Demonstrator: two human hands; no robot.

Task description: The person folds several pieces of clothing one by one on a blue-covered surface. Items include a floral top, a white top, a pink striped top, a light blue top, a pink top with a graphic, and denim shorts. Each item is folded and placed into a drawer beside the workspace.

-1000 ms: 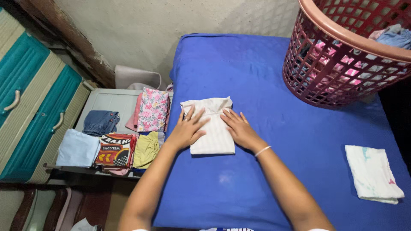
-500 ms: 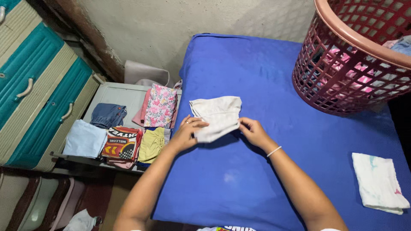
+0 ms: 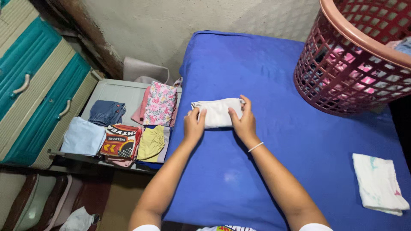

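Both hands, left hand [image 3: 193, 125] and right hand [image 3: 242, 122], press flat on the folded cream garment [image 3: 217, 112] on the blue bed [image 3: 265, 162], final fold, seemingly needing smoothing.

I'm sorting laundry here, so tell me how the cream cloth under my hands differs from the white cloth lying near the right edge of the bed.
The cream cloth is plain; the white cloth carries faint teal and pink marks. The cream cloth lies under the left hand and right hand; the white cloth lies untouched. The cream cloth is a narrow bundle; the white cloth spreads wider. Both are folded on the blue bed.
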